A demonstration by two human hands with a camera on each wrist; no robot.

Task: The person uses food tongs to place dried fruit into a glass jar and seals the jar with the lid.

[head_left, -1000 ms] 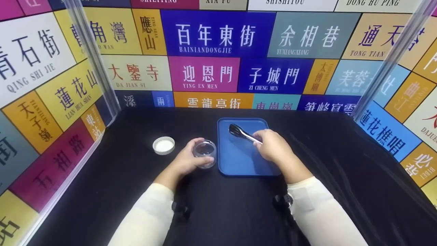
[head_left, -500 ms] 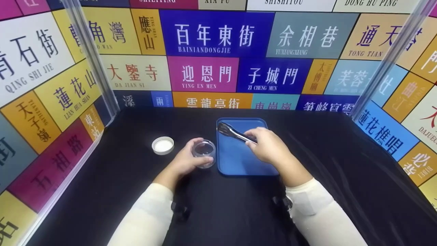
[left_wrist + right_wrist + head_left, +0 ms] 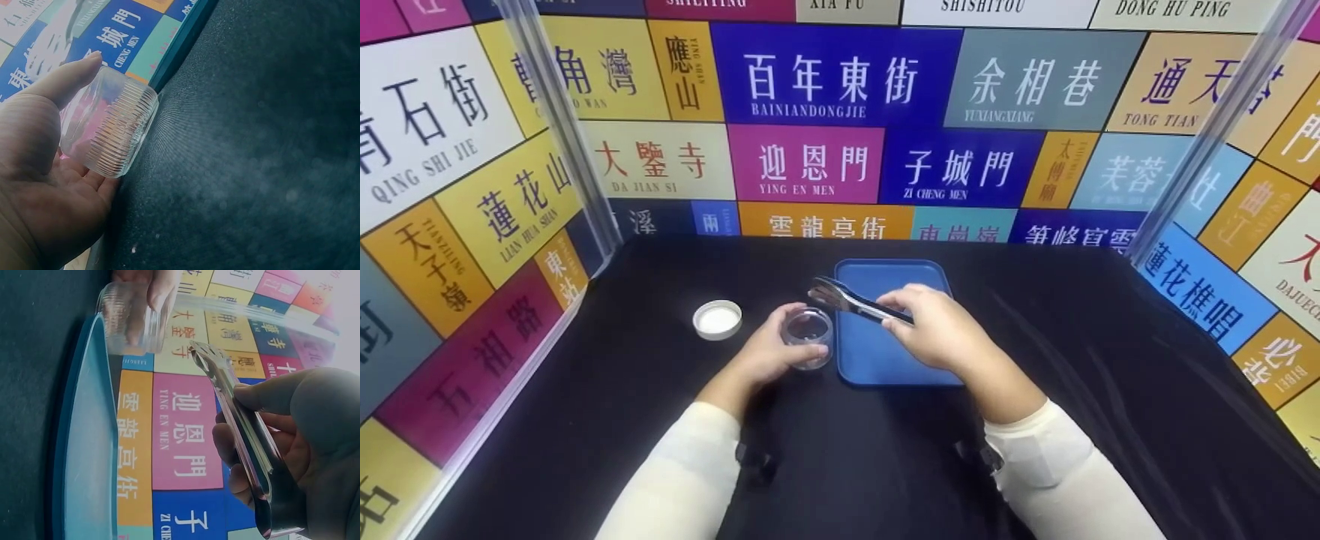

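In the head view my left hand (image 3: 765, 349) grips a clear jar (image 3: 808, 337) by its side, and the jar's open mouth faces up. Ribbed walls show on the jar (image 3: 121, 126) in the left wrist view, the thumb on one side and fingers on the other. My right hand (image 3: 934, 326) holds metal tongs (image 3: 859, 301) between thumb and fingers. The heads of the tongs hang just above the jar's far right rim, past the left edge of a blue tray (image 3: 885, 356). Whether the tongs hold anything is too small to tell.
A round white lid (image 3: 718, 320) lies on the black cloth (image 3: 840, 465) left of the jar. Clear upright panels (image 3: 577, 142) stand at both sides, with coloured sign-covered walls (image 3: 832, 75) behind and around the table.
My right hand has brought the tongs leftward, from over the tray to beside the jar's mouth, and turned them. The left hand and the jar have stayed in place.
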